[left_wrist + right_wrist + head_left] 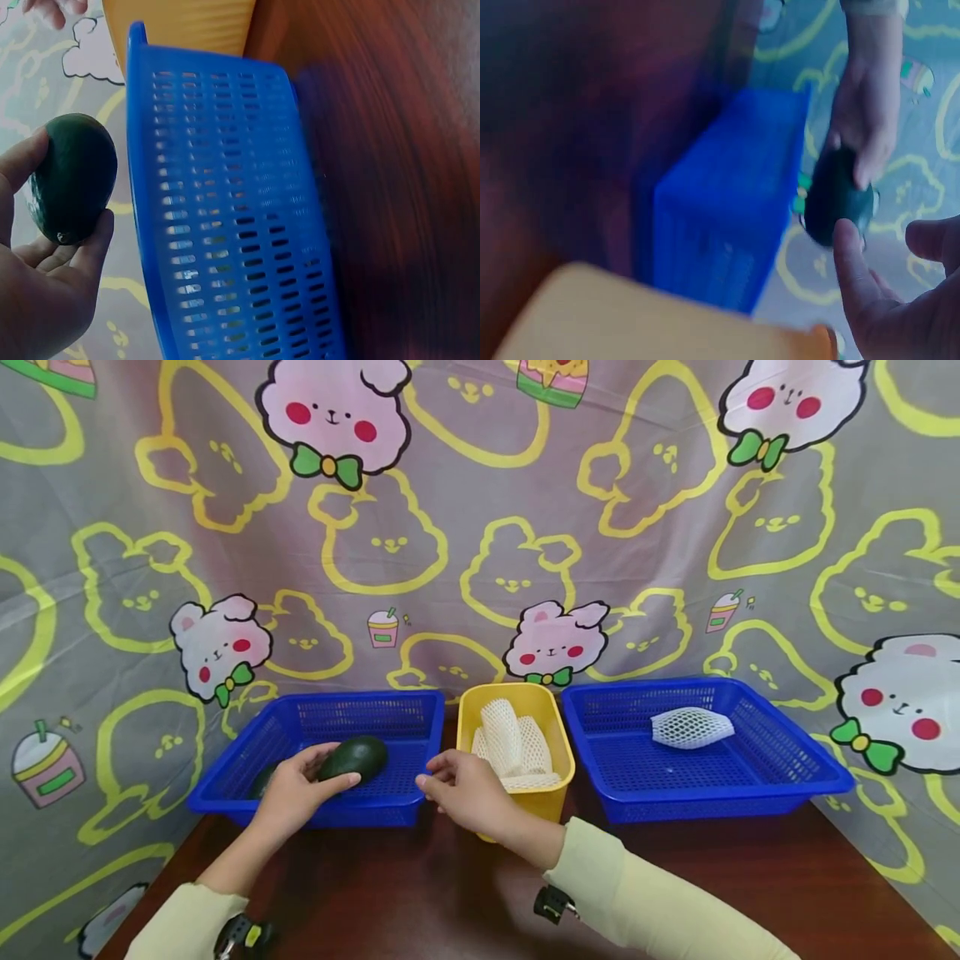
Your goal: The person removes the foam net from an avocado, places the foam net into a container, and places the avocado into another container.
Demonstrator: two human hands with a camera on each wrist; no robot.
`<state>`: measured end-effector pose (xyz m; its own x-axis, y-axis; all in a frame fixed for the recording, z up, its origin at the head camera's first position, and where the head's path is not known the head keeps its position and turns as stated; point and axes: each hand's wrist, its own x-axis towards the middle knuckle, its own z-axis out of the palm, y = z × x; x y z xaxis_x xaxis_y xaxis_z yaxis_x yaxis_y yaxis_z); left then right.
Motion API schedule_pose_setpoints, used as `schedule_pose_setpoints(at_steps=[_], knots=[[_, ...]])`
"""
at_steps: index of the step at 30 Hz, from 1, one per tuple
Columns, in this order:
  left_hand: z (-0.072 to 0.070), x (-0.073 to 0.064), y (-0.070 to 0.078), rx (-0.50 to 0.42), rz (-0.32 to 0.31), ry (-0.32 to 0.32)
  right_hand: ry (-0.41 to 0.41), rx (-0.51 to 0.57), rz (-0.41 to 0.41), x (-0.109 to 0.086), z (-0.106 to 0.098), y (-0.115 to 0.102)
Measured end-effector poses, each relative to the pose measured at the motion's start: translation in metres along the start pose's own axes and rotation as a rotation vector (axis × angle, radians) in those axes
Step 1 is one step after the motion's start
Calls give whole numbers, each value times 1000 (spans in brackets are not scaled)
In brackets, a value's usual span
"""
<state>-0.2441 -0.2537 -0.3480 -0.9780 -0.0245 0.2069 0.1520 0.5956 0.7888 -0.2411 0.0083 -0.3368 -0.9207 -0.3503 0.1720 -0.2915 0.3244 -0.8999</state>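
Observation:
A dark green, smooth avocado is pinched between the thumb and fingers of my left hand, above the left blue basket. In the left wrist view, the stem end of the avocado shows, and it sits higher than the basket rim. My right hand holds nothing; its fingers are loosely bent, between the avocado and the yellow bin. In the right wrist view, the thumb and fingers of the right hand are spread apart beside the avocado. Part of another dark green fruit shows behind my left hand.
Several white foam net sleeves stand in the yellow bin. In the right blue basket lies a fruit-shaped white foam net. A patterned cloth hangs behind, and the brown table extends in front.

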Motion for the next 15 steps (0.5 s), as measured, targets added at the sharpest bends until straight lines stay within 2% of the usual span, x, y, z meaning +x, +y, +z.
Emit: schedule_pose_setpoints(at_steps=[9,15], knots=[[2,12,-11,65,27,23,-18,49,51,-12,30,19],[3,20,-17,90,27,22,-18,209,145,-14,45,35]])
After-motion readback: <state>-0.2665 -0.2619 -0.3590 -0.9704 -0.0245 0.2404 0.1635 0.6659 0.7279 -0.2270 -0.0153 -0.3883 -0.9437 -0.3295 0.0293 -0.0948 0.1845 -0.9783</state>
